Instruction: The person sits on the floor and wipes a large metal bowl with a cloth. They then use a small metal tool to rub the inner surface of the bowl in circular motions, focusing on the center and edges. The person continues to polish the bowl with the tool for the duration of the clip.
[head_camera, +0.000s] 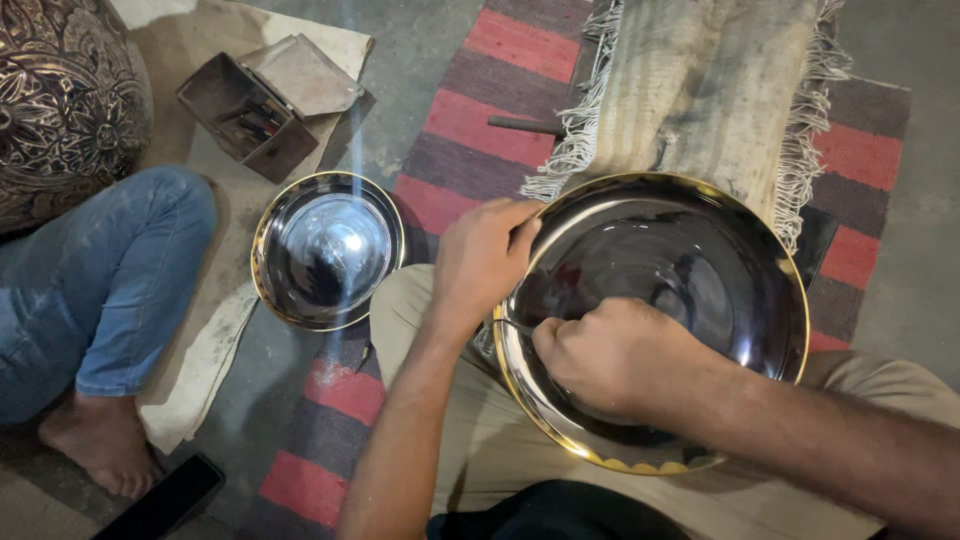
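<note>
Brass-rimmed, the big shiny dark metal bowl (690, 250) sits tilted on the person's lap. Left hand (483, 258) clamps its rim, probably steadying it; right hand (615, 355) is fisted inside around something thin I can't make out. Smaller matching bowl (325, 250) sits left of it on the floor.

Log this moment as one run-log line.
left hand: grips rim of large metal bowl | right hand: fist inside bowl, held item not visible | beside: small metal bowl on floor | another person's leg at left
</note>
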